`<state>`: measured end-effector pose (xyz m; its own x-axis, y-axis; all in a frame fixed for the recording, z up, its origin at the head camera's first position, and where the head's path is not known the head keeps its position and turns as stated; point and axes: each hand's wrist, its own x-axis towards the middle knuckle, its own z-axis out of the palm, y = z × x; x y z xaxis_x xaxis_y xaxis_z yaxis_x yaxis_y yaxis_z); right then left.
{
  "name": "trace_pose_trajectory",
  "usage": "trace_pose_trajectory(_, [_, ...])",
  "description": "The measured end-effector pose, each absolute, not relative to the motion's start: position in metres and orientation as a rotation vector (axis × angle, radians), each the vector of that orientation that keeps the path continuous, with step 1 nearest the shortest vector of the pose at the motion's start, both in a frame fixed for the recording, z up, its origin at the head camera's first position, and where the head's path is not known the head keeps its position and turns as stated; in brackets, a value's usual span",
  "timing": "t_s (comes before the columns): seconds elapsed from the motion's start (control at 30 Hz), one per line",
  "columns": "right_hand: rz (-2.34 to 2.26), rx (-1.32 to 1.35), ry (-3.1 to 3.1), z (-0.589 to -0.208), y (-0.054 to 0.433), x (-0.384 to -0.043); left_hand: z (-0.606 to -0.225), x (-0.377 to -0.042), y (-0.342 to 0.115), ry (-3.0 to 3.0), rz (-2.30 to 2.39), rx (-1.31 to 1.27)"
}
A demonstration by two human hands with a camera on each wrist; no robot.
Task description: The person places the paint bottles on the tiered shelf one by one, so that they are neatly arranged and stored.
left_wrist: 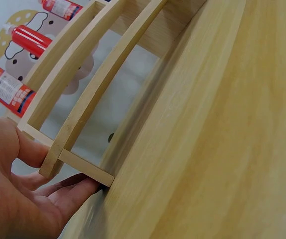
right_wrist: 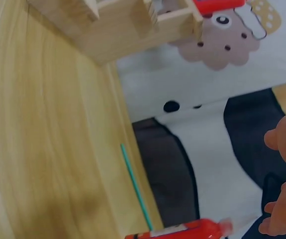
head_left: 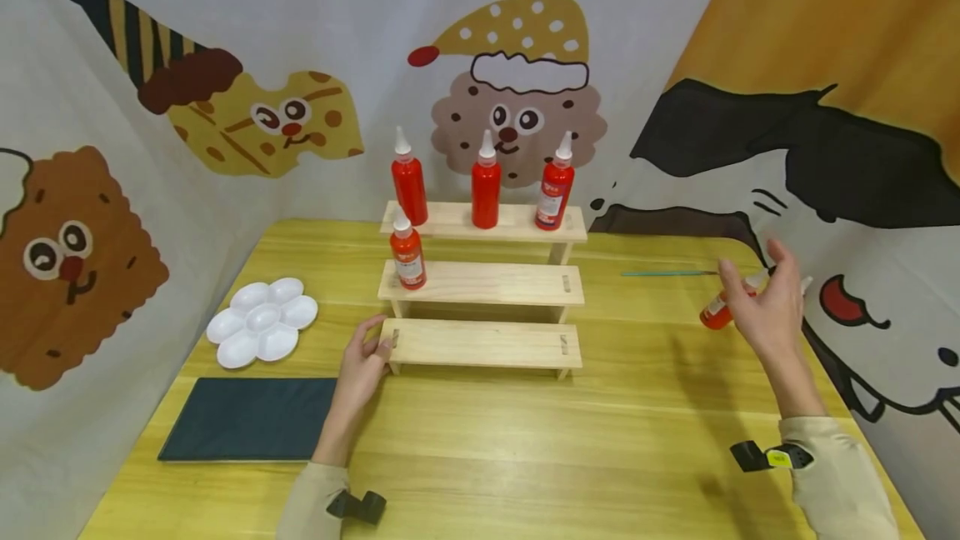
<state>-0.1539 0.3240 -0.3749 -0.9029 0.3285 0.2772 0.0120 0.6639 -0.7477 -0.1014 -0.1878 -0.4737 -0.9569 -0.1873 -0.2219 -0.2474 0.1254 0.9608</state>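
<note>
My left hand grips the left end of the lowest step of a three-tier wooden stand. In the left wrist view, its thumb is at the board's end and the fingers reach around the leg. Off to the right, my right hand hangs over a red paint bottle with a white nozzle, fingers spread and apart from it. The right wrist view has this bottle at its bottom edge, below the fingers. Another white nozzle tip shows beyond the hand, its bottle hidden.
Three red paint bottles stand on the top tier, and one more on the middle tier's left end. A teal paintbrush lies right of the stand. At left are a white flower-shaped palette and a dark rectangular board.
</note>
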Motion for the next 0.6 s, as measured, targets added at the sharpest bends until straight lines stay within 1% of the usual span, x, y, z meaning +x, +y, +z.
trace_pose_trajectory(0.2, [1.169,-0.344,-2.523,-0.388,0.335,-0.160,-0.473,-0.102,-0.188,2.324,2.001,-0.449])
trace_pose_trajectory(0.43, [1.257,-0.507,-2.541,-0.403,0.344,-0.168,-0.471,-0.101,-0.188,2.315,2.019,-0.440])
trace_pose_trajectory(0.6, [1.214,-0.572,-2.560,-0.414,0.347,-0.171,-0.470,-0.099,-0.188,2.305,2.024,-0.439])
